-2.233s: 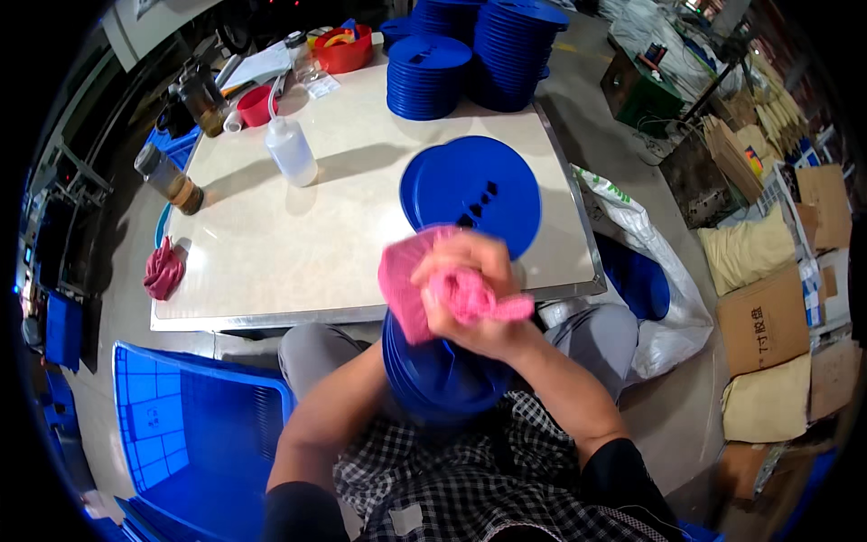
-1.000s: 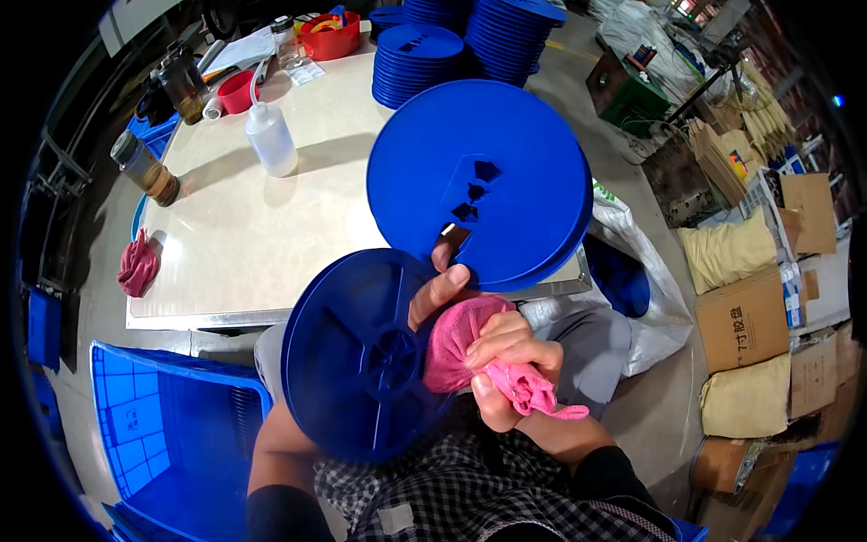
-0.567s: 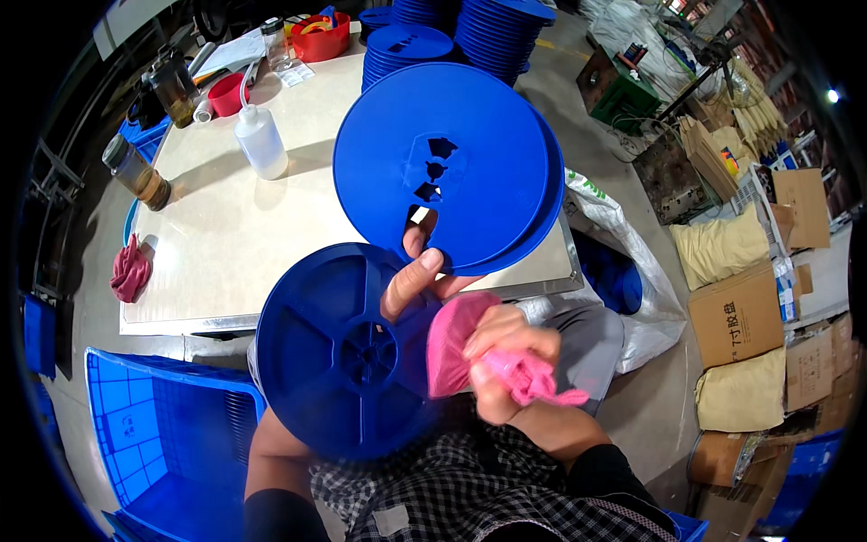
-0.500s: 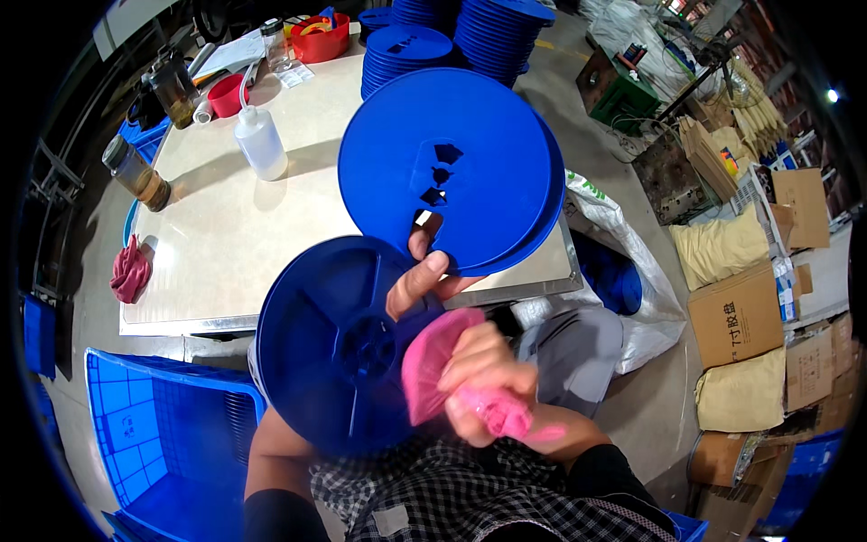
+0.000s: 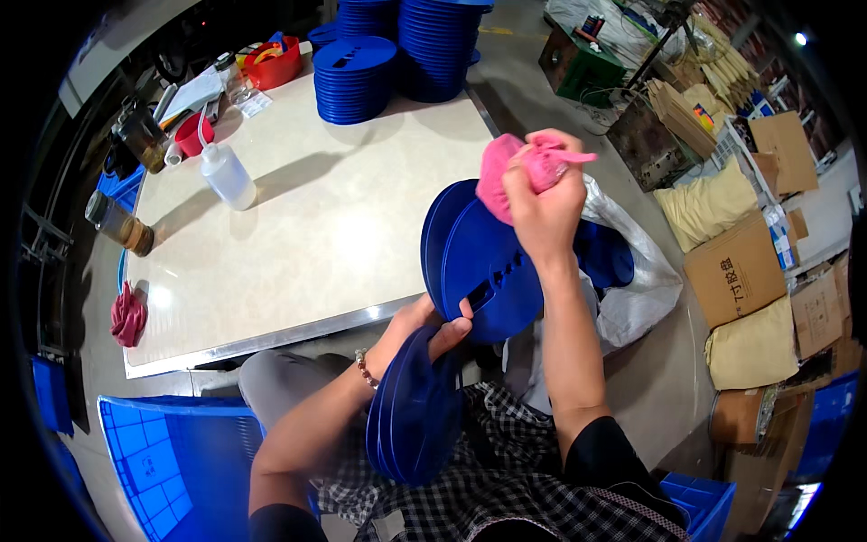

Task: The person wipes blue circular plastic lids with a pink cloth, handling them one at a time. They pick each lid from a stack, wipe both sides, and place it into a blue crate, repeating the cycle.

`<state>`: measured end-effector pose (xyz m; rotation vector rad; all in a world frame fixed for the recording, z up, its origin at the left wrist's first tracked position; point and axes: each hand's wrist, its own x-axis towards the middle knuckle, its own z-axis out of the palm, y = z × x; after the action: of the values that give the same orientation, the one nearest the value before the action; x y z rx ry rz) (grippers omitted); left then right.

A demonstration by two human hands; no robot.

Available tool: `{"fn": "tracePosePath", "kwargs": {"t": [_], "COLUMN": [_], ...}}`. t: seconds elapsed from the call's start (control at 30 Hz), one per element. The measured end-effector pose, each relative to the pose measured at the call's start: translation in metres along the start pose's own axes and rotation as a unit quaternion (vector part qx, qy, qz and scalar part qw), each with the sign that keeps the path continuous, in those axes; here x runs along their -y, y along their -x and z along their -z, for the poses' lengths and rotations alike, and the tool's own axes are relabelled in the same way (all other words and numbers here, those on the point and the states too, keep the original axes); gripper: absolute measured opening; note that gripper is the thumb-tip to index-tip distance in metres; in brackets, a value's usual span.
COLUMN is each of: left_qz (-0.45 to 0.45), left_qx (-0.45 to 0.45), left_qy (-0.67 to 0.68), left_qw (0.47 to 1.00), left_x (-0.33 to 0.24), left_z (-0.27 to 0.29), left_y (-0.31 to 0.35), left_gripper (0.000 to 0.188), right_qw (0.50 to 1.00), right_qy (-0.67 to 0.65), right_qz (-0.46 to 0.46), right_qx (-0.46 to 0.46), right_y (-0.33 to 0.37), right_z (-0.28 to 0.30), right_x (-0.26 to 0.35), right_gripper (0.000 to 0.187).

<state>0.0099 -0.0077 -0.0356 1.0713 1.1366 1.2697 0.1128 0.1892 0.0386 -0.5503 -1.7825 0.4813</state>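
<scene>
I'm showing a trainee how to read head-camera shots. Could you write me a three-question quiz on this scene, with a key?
1. Multiple choice: what colour is the cloth held in the right grip?
A) green
B) pink
C) white

2. True or false: the squeeze bottle stands upright on the table.

3. Short answer: what is the left grip holding?

Key: 1. B. 2. True. 3. Round blue discs, with the thumb on the near side.
</scene>
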Motion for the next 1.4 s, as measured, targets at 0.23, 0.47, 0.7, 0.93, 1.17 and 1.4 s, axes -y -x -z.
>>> {"fn": "tracePosePath", "kwargs": {"t": [0.23,0.47,0.7,0.93,1.17,1.4], "left_qz": [-0.008,-0.023,-0.048,0.0,0.02,-0.015], "left_qx": [-0.078,-0.15,-0.166,-0.102,-0.073,-0.095], "left_qy": [0.1,0.191,0.292,0.304,0.155,0.216], "left_qw": [0.992,0.97,0.941,0.947,0.985,0.972], "left_x": [-0.012,-0.027,-0.036,-0.009,0.044,-0.013], "left_z": [-0.006,-0.004,0.003,0.017,0.031,0.01], "left_y": [0.005,-0.001,0.003,-0.005,-0.012,0.0], "left_gripper": [0.02,0.022,0.026,0.016,0.029,0.028], "right_qw": [0.963,0.959,0.993,0.968,0.977,0.938], "right_qy": [-0.018,-0.045,-0.107,-0.051,-0.059,-0.138], "right_qz": [0.245,0.257,-0.026,0.231,0.182,0.173], "right_qx": [0.109,0.107,-0.048,0.085,0.099,0.267], "right_y": [0.025,0.052,0.026,0.043,0.009,0.01], "right_z": [-0.011,0.0,0.018,0.003,-0.013,0.043], "right_x": [0.033,0.029,-0.007,0.017,0.026,0.033], "right_gripper": [0.036,0.042,0.028,0.031,0.033,0.039]}}
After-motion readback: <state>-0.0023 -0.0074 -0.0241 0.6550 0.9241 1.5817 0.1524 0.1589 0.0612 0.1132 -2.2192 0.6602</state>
